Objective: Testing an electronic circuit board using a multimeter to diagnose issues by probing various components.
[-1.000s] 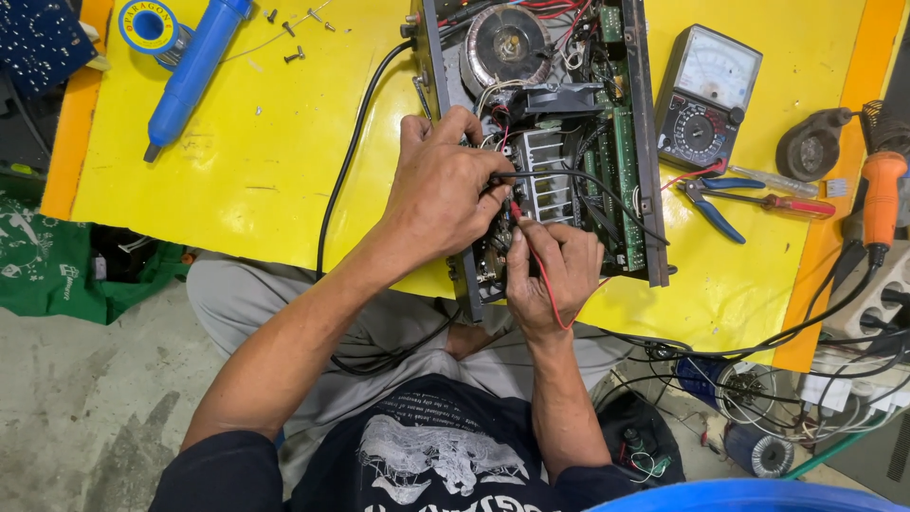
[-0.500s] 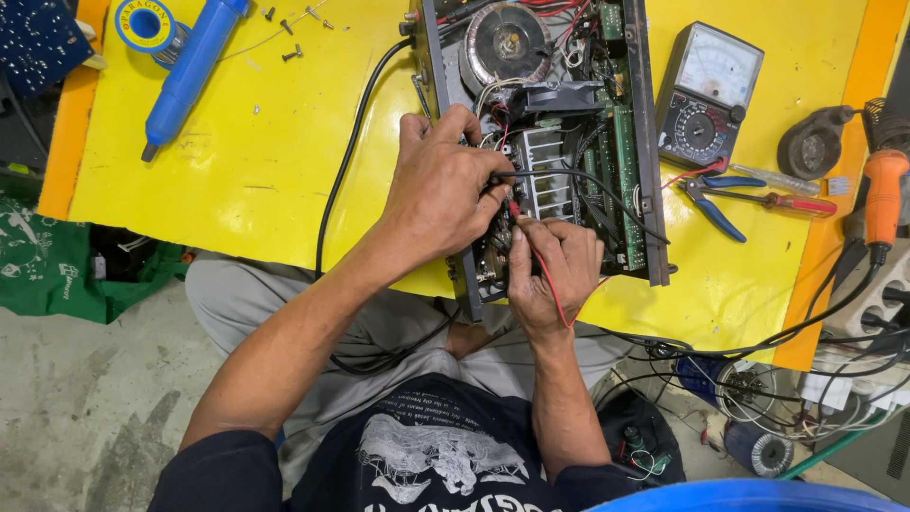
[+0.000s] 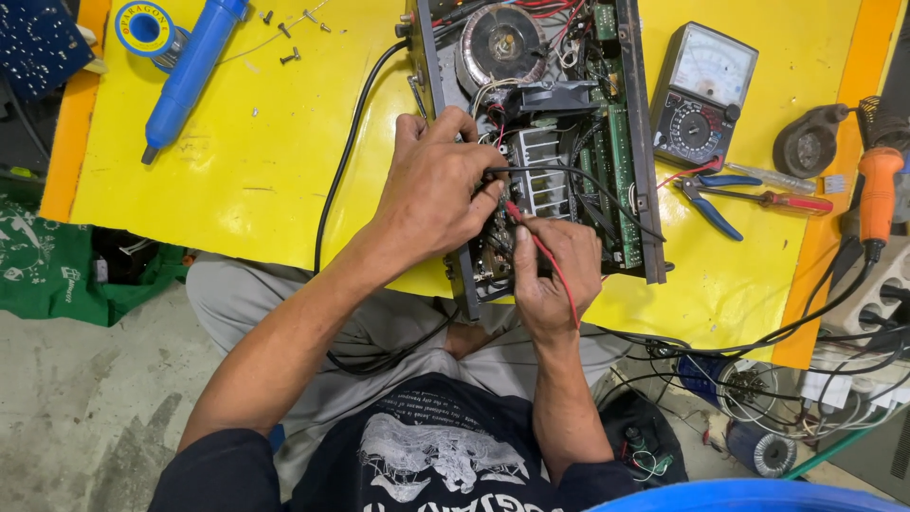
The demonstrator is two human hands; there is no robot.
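An opened electronic chassis (image 3: 633,142) with a round transformer (image 3: 498,43), a finned heat sink (image 3: 540,166) and green circuit boards lies on the yellow table (image 3: 275,180). My left hand (image 3: 438,190) rests over the chassis's near left part and pinches a black test probe (image 3: 526,172) whose lead runs right. My right hand (image 3: 555,275) sits just below it and grips a red test probe (image 3: 519,216), tip pointing up-left into the board; its red lead (image 3: 559,275) trails over my hand.
An analog multimeter (image 3: 701,95) sits right of the chassis, with blue-handled pliers (image 3: 706,204) and a red screwdriver (image 3: 782,201) below it. A blue desoldering pump (image 3: 190,71), solder reel (image 3: 144,28) and loose screws lie top left. An orange-handled tool (image 3: 879,194) and tangled cables are at the right edge.
Both hands stay on the probes at the same spot on the board; only small finger shifts show.
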